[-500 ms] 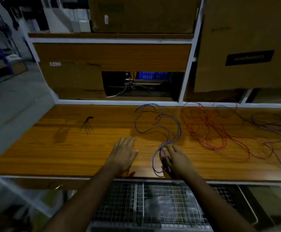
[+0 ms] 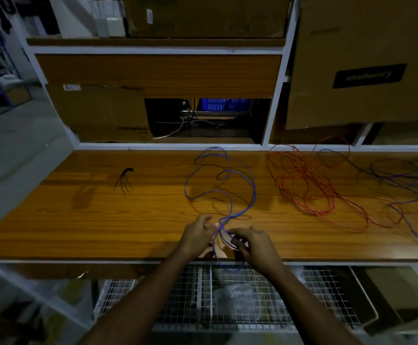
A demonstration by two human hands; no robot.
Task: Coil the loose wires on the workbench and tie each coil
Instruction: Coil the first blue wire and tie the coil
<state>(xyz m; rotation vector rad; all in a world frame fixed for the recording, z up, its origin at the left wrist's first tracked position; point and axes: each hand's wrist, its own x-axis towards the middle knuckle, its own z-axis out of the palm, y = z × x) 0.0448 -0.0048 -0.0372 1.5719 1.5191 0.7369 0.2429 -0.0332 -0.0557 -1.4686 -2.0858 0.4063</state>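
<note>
Hands: left hand (image 2: 198,236), right hand (image 2: 255,245) apparently pinch blue wire (image 2: 249,185) at workbench (image 2: 78,220) edge.

Loose blue wire (image 2: 230,192), tangled red wire (image 2: 302,185) on workbench (image 2: 78,220).

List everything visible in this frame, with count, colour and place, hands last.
blue wire: one, blue, loose loops mid-bench, near end held in both hands
red wire: one tangle, red-orange, right of the blue wire
purple wire: one tangle, dark purple, far right of the bench
black ties: one small bundle, black, left part of the bench
workbench: one, orange-brown wood
cardboard boxes: several, brown, on the shelves behind
wire basket: one, white, below the bench's front edge
left hand: fingers on the blue wire
right hand: fingers curled round the blue wire
</note>
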